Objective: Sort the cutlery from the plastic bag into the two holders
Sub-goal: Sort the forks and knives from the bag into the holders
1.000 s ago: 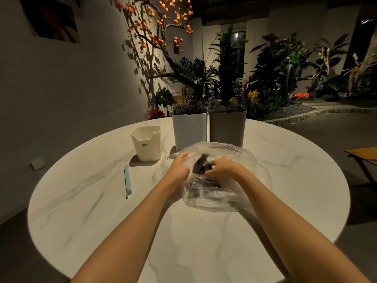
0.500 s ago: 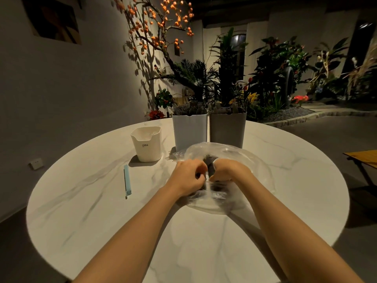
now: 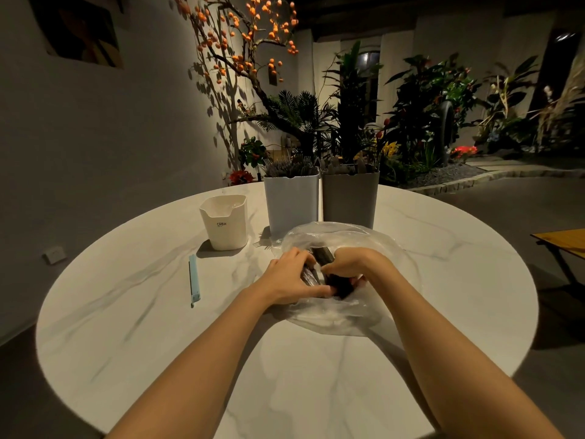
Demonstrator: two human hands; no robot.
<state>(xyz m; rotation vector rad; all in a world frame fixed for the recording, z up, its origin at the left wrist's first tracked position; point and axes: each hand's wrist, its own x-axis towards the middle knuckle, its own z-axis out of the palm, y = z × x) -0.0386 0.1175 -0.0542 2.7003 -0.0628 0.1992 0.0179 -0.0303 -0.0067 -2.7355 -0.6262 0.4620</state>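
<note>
Head view: round marble table (image 3: 126, 327), plenty of bare room at left and front. White holder (image 3: 291, 205) and grey holder (image 3: 349, 199) stand at the far side, both already stocked. Plastic bag (image 3: 373, 248), soft and slippery, sits just before them. Left hand (image 3: 289, 280) and right hand (image 3: 346, 269) both curl round dark cutlery bundles (image 3: 323, 255) inside; light, stiff, best gripped mid-handle.
</note>
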